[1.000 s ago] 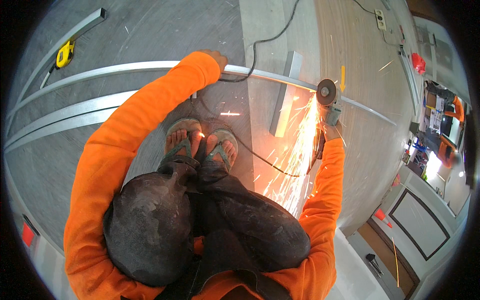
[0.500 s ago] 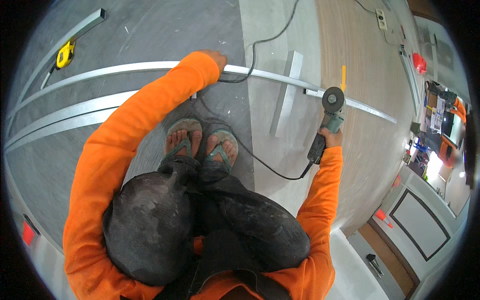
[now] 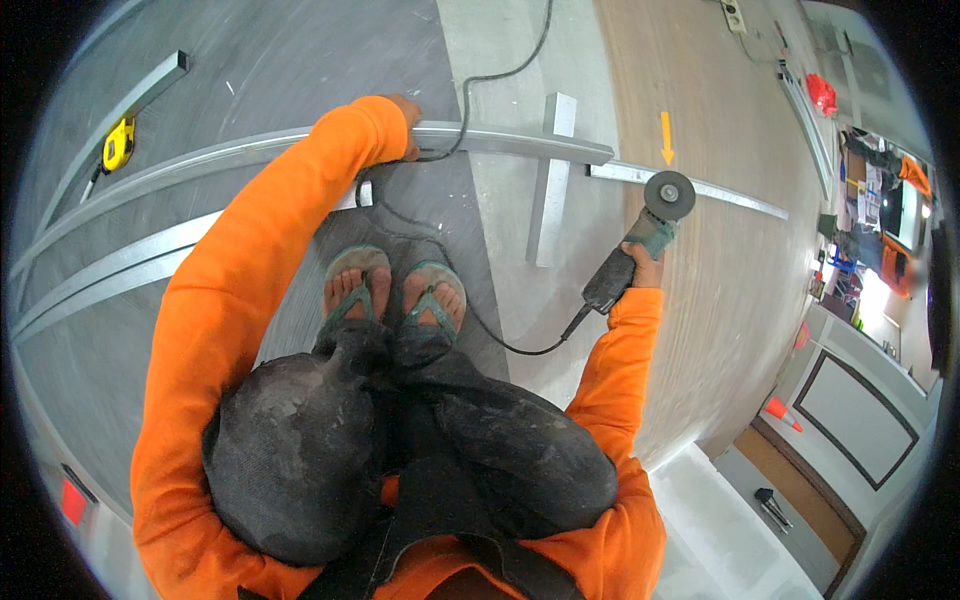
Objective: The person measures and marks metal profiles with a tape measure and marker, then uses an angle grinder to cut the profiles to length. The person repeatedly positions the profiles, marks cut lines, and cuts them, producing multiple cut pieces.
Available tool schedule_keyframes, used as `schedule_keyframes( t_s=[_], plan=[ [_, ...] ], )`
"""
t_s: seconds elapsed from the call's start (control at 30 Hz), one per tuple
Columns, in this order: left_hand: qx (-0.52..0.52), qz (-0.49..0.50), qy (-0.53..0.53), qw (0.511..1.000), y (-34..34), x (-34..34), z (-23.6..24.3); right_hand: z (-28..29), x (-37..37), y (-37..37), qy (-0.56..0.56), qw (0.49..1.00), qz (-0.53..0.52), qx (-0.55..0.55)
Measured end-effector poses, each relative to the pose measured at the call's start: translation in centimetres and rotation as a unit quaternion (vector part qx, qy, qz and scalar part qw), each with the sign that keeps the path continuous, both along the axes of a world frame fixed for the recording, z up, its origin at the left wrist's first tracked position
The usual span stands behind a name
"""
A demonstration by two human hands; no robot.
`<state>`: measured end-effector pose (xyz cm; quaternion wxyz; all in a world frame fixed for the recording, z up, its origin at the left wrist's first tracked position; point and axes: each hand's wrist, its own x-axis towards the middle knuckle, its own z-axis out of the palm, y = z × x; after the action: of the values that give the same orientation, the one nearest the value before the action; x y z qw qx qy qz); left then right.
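Note:
My left hand (image 3: 410,122) closes round a long grey metal profile (image 3: 500,140), its fingers partly hidden by the orange sleeve. The profile's right end rests across a short metal piece (image 3: 550,195) on the floor. In my right hand (image 3: 645,268) is an angle grinder (image 3: 612,280), its dark round disc (image 3: 669,195) pointing away from me. Just beyond the disc lies a thinner metal strip (image 3: 725,190). The grinder's black cord (image 3: 490,335) loops past my feet and over the long profile.
More metal profiles (image 3: 120,265) lie at the left, near a yellow tape measure (image 3: 118,145). A power strip (image 3: 733,15) and a red bag (image 3: 821,94) are at the far right. An orange cone (image 3: 783,413) stands by a panel at right. Other people are in the background.
The long profile has turned in my left hand, showing a broader side face, and its right end now stands apart from the thin strip. The grinder has tilted further to the right.

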<state>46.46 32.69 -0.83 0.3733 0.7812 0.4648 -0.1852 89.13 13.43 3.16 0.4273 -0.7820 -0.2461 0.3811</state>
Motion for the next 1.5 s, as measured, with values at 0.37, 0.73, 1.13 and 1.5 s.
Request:
schedule_keyframes(
  t_s=[0.37,0.73,1.13,1.5],
  plan=[
    [0.035,-0.019,0.015,0.999,-0.8,-0.1,-0.5,-1.8,-0.1,3.6,-0.106,0.991,0.061,-0.046],
    [0.042,-0.007,0.034,0.998,-1.8,0.0,1.0,-1.8,-0.6,4.5,-0.134,0.985,0.1,-0.041],
    [0.046,-0.008,0.052,0.998,-2.0,0.4,2.1,-0.8,-0.8,4.7,-0.171,0.976,0.121,-0.059],
    [0.045,-0.002,0.052,0.998,-2.2,0.4,2.0,0.3,-1.3,3.9,-0.322,0.924,0.158,-0.132]
  ],
)
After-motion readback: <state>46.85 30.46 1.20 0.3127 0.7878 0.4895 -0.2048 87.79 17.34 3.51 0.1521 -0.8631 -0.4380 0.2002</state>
